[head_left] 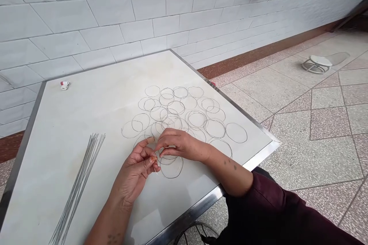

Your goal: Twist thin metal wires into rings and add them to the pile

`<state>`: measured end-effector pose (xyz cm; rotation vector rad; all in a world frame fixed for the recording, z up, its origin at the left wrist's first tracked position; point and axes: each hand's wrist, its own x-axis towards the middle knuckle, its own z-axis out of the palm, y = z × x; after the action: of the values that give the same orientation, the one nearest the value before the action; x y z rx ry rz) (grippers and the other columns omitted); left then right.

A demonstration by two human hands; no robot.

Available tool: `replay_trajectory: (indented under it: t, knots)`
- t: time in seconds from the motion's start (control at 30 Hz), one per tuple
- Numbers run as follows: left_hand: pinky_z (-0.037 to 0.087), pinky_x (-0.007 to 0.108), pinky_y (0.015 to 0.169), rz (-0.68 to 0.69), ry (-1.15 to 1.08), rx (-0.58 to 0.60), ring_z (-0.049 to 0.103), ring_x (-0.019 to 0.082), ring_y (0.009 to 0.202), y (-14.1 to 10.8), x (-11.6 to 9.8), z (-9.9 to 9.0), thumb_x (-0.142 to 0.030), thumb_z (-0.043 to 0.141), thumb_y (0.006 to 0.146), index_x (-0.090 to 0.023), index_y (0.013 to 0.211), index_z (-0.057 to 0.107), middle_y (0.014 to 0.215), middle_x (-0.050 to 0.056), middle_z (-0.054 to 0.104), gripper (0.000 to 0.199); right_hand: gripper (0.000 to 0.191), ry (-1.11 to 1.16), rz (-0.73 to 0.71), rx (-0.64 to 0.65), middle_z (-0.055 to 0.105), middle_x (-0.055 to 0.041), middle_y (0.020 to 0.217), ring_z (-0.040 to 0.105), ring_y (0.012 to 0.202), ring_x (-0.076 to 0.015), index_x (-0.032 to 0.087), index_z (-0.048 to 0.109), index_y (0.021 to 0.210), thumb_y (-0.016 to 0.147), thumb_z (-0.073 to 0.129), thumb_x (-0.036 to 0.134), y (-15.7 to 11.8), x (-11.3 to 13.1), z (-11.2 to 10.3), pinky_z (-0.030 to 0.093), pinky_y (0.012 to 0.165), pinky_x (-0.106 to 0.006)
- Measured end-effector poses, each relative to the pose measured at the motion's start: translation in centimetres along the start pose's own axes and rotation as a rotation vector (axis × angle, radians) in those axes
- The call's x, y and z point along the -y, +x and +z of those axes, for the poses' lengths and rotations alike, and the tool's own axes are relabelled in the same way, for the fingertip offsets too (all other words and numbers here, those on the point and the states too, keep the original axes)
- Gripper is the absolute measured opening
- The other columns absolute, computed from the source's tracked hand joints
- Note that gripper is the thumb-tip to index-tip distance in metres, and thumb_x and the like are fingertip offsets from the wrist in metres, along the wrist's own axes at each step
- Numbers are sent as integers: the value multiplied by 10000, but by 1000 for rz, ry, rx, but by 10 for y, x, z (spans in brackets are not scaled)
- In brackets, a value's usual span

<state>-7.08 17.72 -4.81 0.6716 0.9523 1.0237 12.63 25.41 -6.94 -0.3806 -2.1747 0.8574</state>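
Observation:
My left hand [139, 166] pinches a thin metal wire [155, 164] between thumb and fingers, low over the table. A tan strip wraps one of its fingertips. Close against it, my right hand [176, 143] curls over the same spot with bent fingers; what its fingertips hold, if anything, is hidden. Beneath and beyond both hands lie several thin wire rings [215, 128], many overlapping. One ring [171, 167] rests just below my right hand. Left of my left hand is a bundle of straight wires [79, 187].
The white table [100, 103] has a metal edge [247, 160] on the right. Small red and white items [65, 85] sit at its far left corner. A tiled wall [155, 7] stands behind. A low round stool [319, 63] is on the floor at right.

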Motion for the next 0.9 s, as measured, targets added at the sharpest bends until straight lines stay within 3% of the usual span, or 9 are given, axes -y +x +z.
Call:
replay_trajectory:
  t: [0.3,0.6,0.77,0.9]
  knots:
    - [530,296,651,-19,14,19,590,127,669,-2,-3,1,-173,788,771,-262,1304,597,803,-24,621,574,118,19,61,-29,618,-42,901,604,856,-137,185,710,976,960,619,259,3,7,-4,564,765,-273]
    - [524,304,635,-21,36,33,580,124,625,-2,0,5,-187,812,731,-241,1211,643,775,-28,606,512,173,34,27,11,591,-42,935,626,957,-142,185,717,937,987,564,250,-1,1,-1,556,765,-255]
    - [520,287,645,-3,29,2,583,122,640,0,-1,2,-195,811,734,-251,1242,621,774,-30,607,545,134,68,69,-77,592,-39,926,594,831,-125,182,699,1028,925,669,263,1,3,-2,559,721,-248]
    - [522,289,673,5,37,2,588,120,654,-1,-2,0,-208,801,757,-259,1262,604,784,-29,599,545,91,64,123,-55,591,-36,930,585,824,-122,185,706,996,939,638,207,2,5,-5,549,695,-238]
